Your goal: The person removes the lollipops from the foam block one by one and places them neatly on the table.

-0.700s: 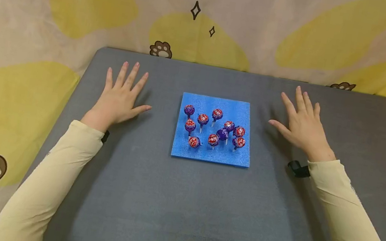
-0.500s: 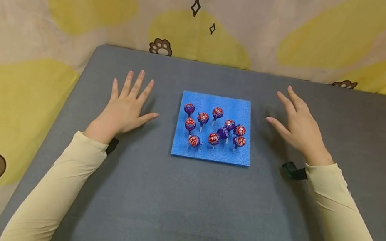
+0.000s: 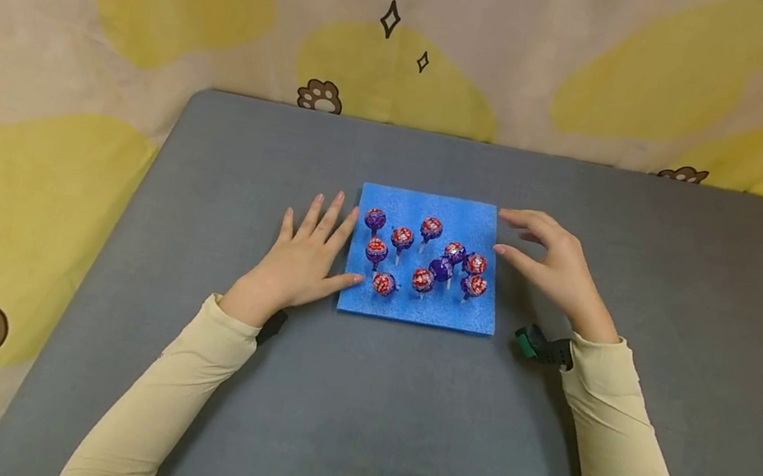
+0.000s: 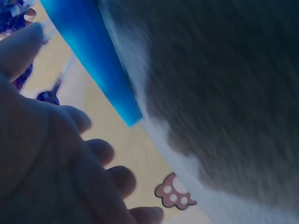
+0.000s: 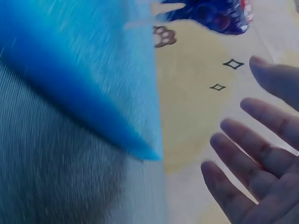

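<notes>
A square blue foam board (image 3: pixel 460 217) lies on the grey table, with several lollipops (image 3: pixel 423 280) in red and purple wrappers standing in it on white sticks. My left hand (image 3: pixel 302 263) is at the board's left side, fingers spread and straight, its thumb overlapping the left edge. On the other side, my right hand (image 3: pixel 556 270) has its fingers slightly bent, with thumb and fingertips right by the right edge. Neither hand holds anything. The right wrist view shows the palm (image 5: pixel 261 186) facing the board edge (image 5: pixel 88 98) and one wrapped lollipop (image 5: pixel 215 16) above.
The grey table (image 3: pixel 397 424) extends around the board on all sides. Behind it hangs a cream and yellow cloth (image 3: pixel 408 67) with paw prints and star shapes. Dark bands are on both wrists, the right one (image 3: pixel 544 347) sticking out below the cuff.
Both hands have moved inward to the board, the left rightward and down in the head view, the right leftward. The right fingers have bent more. The board and lollipops keep their arrangement.
</notes>
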The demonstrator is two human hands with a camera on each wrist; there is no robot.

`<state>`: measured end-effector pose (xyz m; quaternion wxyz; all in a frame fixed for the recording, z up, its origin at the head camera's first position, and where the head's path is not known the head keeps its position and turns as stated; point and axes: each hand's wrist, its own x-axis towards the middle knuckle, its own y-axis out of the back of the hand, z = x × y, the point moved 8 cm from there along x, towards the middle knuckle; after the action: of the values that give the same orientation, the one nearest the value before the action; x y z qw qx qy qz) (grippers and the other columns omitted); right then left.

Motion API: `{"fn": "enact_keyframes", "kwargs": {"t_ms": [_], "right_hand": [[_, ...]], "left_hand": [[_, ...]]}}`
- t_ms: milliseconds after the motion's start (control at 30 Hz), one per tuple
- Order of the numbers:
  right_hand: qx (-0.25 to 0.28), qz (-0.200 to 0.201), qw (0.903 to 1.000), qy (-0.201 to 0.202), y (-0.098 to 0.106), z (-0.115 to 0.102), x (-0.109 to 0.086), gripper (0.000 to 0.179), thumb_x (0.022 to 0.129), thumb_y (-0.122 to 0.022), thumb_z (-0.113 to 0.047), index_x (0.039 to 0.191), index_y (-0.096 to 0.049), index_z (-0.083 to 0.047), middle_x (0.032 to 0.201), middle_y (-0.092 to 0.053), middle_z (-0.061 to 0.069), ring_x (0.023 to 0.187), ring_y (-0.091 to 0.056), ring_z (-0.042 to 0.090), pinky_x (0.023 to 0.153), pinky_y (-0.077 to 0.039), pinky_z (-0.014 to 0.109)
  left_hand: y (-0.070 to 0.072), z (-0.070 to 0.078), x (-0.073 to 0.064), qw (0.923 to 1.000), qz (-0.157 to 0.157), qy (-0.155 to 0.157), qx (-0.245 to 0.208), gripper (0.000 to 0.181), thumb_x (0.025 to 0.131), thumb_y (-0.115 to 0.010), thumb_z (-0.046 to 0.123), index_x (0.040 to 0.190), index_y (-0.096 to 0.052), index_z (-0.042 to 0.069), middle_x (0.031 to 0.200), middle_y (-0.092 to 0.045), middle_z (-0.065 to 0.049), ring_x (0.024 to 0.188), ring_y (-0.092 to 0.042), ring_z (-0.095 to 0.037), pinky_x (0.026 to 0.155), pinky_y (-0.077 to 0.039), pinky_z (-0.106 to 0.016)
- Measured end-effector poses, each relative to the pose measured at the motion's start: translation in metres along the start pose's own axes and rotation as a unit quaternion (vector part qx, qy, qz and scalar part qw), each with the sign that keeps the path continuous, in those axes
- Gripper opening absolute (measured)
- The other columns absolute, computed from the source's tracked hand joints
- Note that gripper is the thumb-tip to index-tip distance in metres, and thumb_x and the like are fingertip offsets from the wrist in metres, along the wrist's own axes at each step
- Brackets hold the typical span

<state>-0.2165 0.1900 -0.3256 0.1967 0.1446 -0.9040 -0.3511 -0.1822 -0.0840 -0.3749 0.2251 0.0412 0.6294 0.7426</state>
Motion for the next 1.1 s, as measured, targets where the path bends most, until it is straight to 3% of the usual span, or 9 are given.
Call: {"fn": "enact_keyframes", "kwargs": {"t_ms": [100,233,433,700,933,1100], "right_hand": [[0.091,-0.005,0.9955,-0.027,-0.005,0.004,-0.005,0.036,0.087,-0.068,-0.007,0.121,-0.06,0.002,0.121,-0.059,0.016,0.109,-0.057,0.023,0.093,-0.045,0.036],[0.208,-0.014,0.9767,-0.05,-0.01,0.009,-0.01,0.031,0.087,-0.066,-0.002,0.117,-0.061,0.005,0.118,-0.061,0.019,0.107,-0.059,0.022,0.089,-0.047,0.024],[0.313,-0.023,0.9476,-0.059,-0.016,0.012,-0.013,0.028,0.084,-0.066,0.005,0.112,-0.063,0.009,0.109,-0.067,0.01,0.102,-0.063,0.025,0.085,-0.05,0.026],[0.352,-0.042,0.9337,-0.05,-0.022,0.015,-0.011,0.026,0.082,-0.066,0.01,0.109,-0.065,0.008,0.106,-0.067,0.008,0.096,-0.065,0.017,0.082,-0.051,0.026],[0.334,-0.063,0.9387,-0.06,-0.034,0.018,-0.01,0.028,0.082,-0.067,0.007,0.109,-0.068,-0.001,0.108,-0.065,0.006,0.092,-0.065,0.015,0.082,-0.051,0.025],[0.351,-0.056,0.9322,-0.068,-0.04,0.021,-0.012,0.028,0.082,-0.066,0.009,0.107,-0.069,-0.003,0.108,-0.066,0.006,0.09,-0.065,0.015,0.081,-0.051,0.024]], "left_hand": [[-0.006,0.006,-0.001,1.0,-0.008,0.0,-0.004,0.089,0.09,-0.047,0.059,0.152,-0.004,0.012,0.157,0.008,-0.013,0.142,0.009,-0.034,0.107,0.0,-0.063],[-0.011,0.013,-0.001,0.9996,-0.022,-0.006,-0.015,0.088,0.091,-0.046,0.059,0.152,-0.005,0.011,0.157,0.006,-0.01,0.143,0.006,-0.031,0.108,-0.001,-0.062],[-0.017,0.015,-0.003,0.998,-0.044,0.0,-0.046,0.086,0.093,-0.043,0.058,0.152,-0.001,0.012,0.157,0.008,-0.004,0.144,0.006,-0.025,0.108,0.0,-0.061],[-0.016,0.016,-0.002,0.9978,-0.037,0.001,-0.055,0.086,0.093,-0.043,0.058,0.152,0.0,0.013,0.157,0.008,-0.002,0.144,0.006,-0.023,0.109,0.001,-0.06],[-0.017,0.013,-0.002,0.9975,-0.039,0.002,-0.058,0.086,0.093,-0.042,0.058,0.152,0.001,0.012,0.157,0.008,-0.003,0.144,0.005,-0.022,0.109,0.001,-0.059],[-0.021,0.012,0.0,0.9973,-0.045,0.002,-0.058,0.086,0.093,-0.042,0.058,0.152,0.002,0.012,0.157,0.009,-0.003,0.143,0.006,-0.022,0.109,0.001,-0.059]]}}
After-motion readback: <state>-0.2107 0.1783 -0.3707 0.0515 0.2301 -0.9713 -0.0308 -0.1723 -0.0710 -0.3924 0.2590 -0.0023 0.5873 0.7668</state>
